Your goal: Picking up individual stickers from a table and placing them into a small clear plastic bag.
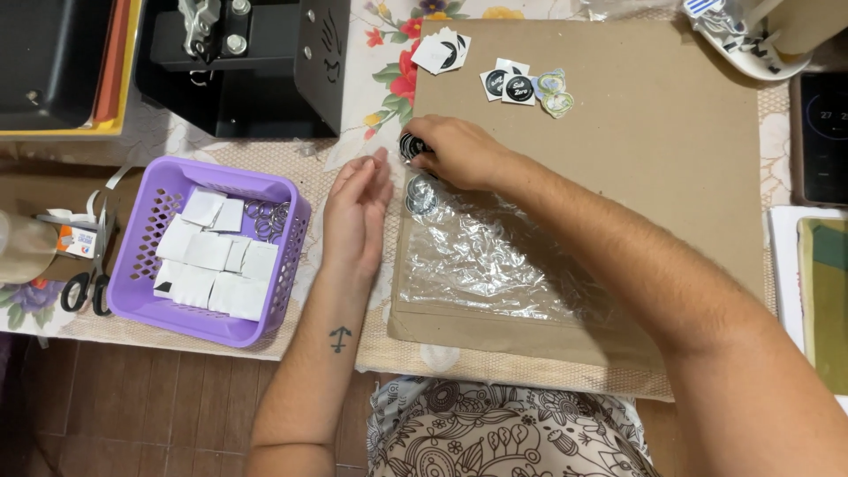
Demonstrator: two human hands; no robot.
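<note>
**Hands at the top edge of the plastic sheet, round badge under the right fingers**

I watched from the head view. The right hand was curled over a small round black badge at the upper left corner of the cardboard sheet, fingers closed on it, seemingly pinching it against the board. A second round badge lay just below, under or on the edge of the crinkled clear plastic, which was spread flat on the cardboard, probably to keep it from bunching.

The left hand was flat and released, fingers straight, holding nothing; it rested on the desk just beside the cardboard's left edge, likely steadying it.

The purple basket sat near the left hand, holding white paper squares and a few metal rings, within easy reach. Scissors lay left of the basket. Cut round prints sat at the top of the cardboard, well apart from the hands. A black press machine stood at the back.
</note>
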